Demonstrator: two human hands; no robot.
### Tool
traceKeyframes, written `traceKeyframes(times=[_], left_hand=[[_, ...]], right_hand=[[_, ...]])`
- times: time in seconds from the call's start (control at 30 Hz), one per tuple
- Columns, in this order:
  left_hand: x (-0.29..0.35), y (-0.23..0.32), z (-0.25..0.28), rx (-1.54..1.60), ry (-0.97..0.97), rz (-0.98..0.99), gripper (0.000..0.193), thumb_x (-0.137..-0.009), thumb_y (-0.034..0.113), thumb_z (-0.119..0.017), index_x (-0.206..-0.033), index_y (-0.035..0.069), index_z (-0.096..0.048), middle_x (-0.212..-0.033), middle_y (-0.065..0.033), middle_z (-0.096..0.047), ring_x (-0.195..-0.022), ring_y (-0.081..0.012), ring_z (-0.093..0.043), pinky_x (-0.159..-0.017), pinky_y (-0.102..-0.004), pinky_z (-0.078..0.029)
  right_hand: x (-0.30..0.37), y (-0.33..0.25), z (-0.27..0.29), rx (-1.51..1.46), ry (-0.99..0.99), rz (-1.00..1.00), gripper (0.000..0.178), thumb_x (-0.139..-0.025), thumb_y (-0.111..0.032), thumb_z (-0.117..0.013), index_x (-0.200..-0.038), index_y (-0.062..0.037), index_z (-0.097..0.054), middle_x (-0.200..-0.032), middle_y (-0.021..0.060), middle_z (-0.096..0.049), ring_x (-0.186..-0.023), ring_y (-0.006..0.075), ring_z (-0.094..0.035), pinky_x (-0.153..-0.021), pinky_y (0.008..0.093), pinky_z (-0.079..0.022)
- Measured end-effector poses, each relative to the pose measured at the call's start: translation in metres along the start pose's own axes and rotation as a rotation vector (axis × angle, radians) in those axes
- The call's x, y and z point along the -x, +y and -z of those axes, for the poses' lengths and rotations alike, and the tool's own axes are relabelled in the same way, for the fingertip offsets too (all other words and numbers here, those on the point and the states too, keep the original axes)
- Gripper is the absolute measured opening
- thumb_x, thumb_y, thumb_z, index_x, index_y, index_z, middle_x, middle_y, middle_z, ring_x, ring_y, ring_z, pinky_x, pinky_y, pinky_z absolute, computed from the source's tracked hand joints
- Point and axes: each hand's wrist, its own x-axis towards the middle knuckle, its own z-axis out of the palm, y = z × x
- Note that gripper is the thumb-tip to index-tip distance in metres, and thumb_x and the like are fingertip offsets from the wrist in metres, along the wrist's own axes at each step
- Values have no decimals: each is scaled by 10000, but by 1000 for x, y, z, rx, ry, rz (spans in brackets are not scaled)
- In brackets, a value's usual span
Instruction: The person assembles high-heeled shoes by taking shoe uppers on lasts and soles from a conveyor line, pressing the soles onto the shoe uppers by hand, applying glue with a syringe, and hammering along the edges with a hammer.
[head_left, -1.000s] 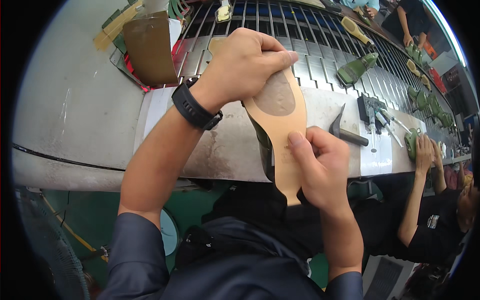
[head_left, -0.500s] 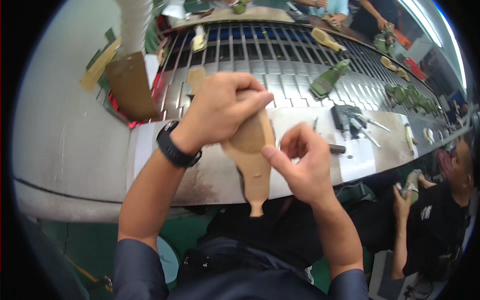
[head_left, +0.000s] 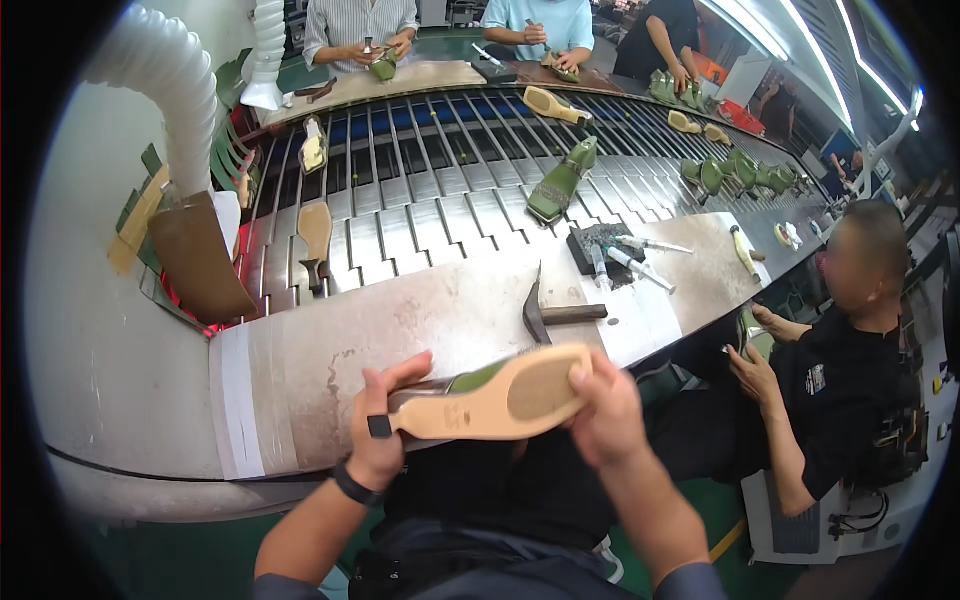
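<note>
A green heeled shoe [head_left: 480, 411] is held sideways over the bench's near edge, its tan sole with a rough brown forefoot patch turned up toward me. My left hand [head_left: 376, 430] grips the heel end, around the small black heel tip. At the toe end, my right hand [head_left: 610, 412] has its thumb pressed on the sole and its fingers behind. A hammer [head_left: 572, 314] with a dark, pointed head and a short handle lies on the bench just beyond the shoe. Further right, several syringes [head_left: 640, 270] rest on and beside a black block [head_left: 585, 245].
Past the bench top [head_left: 400, 320] runs a slatted metal conveyor [head_left: 430, 215]. It carries a green shoe [head_left: 563, 182] and several tan-soled shoes [head_left: 315, 232]. A brown board [head_left: 200, 260] and a white hose [head_left: 190, 110] stand left. A co-worker [head_left: 845, 370] sits close on my right; others work across.
The shoe has turned from upright to sideways and come nearer to me. My left hand has moved from its toe to its heel; my right hand now holds the toe. The view has shifted.
</note>
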Motion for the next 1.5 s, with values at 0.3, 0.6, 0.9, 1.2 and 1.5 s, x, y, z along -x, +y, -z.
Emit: traceKeyframes(times=[0.3,0.6,0.9,1.2,1.5], left_hand=[[-54,80,8,-545,-194,-382,927,-1026,825,-185,-838,18,-602,-770,-139,-714,-727,-211,-698,-758,-327,-562],[-61,56,5,-329,-257,-385,850,-1093,704,-260,-984,-25,-684,-910,-96,-706,-859,-157,-675,-819,-301,-542],[-48,56,24,-435,-270,-437,908,-1114,664,-154,-1019,-30,-731,-1025,-165,-715,-972,-223,-665,-923,-354,-524],[-48,55,39,-501,-305,-500,1011,-1076,723,-61,-972,-21,-738,-991,-164,-727,-949,-238,-688,-899,-357,-534],[-46,56,41,-472,-298,-486,959,-1105,675,-88,-952,-17,-734,-975,-164,-719,-927,-239,-682,-874,-360,-531]], right_hand=[[27,47,-20,1128,-282,234,479,-894,-177,-852,-1296,23,-686,-1031,135,-786,-938,203,-771,-780,319,-606],[-69,-1,-143,1128,-556,441,405,-789,-73,-865,-1164,-42,-713,-779,90,-632,-651,224,-632,-617,359,-524],[-29,13,-133,1282,-617,1140,410,-709,26,-855,-1096,70,-729,-814,86,-655,-617,212,-609,-526,320,-499],[-42,49,-144,1279,-515,1304,313,-724,30,-823,-1025,82,-754,-800,73,-642,-600,179,-609,-515,285,-507],[-49,58,-146,1282,-499,1310,334,-688,6,-806,-1013,72,-761,-790,75,-641,-601,180,-615,-511,292,-503]])
